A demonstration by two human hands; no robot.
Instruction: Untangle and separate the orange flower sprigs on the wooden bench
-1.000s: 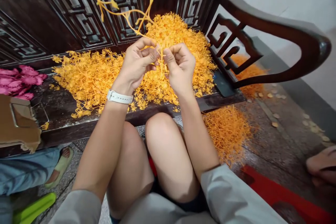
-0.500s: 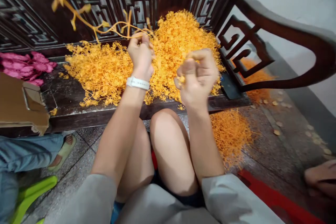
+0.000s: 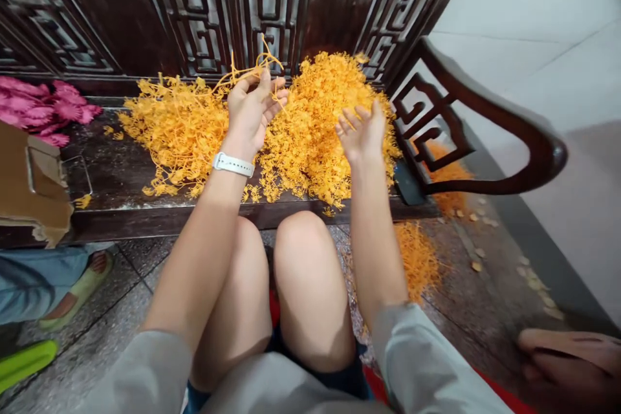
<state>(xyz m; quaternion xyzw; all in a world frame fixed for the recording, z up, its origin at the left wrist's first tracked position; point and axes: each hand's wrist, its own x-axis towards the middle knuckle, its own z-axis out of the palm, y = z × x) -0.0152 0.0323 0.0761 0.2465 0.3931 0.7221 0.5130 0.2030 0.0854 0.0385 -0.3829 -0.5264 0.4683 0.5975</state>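
Between the thumb and forefinger of my left hand (image 3: pixel 250 103) is a thin, branched yellow plastic flower stem (image 3: pixel 237 76). Its other fingers hang loosely apart, and a pale watch strap circles that wrist. My right hand (image 3: pixel 361 132) is open, palm up with fingers spread, over the right side of a tall heap of small yellow artificial flower heads (image 3: pixel 310 136). I see nothing held in it. Left of that heap, behind my left wrist, lies a pile of yellow flower stems with heads on them (image 3: pixel 177 132).
The dark wooden bench (image 3: pixel 121 191) has a carved back and a curved armrest (image 3: pixel 504 116). Pink artificial flowers (image 3: pixel 48 110) and a cardboard box (image 3: pixel 32 184) are at the left. Orange bare stems (image 3: pixel 420 259) lie on the floor. Another person's sandalled foot (image 3: pixel 77 294) is at lower left.
The long stem's end no longer reaches far to the upper left; a shorter length shows at my left hand. My right hand has opened from a pinch on a yellow bit. The view has shifted.
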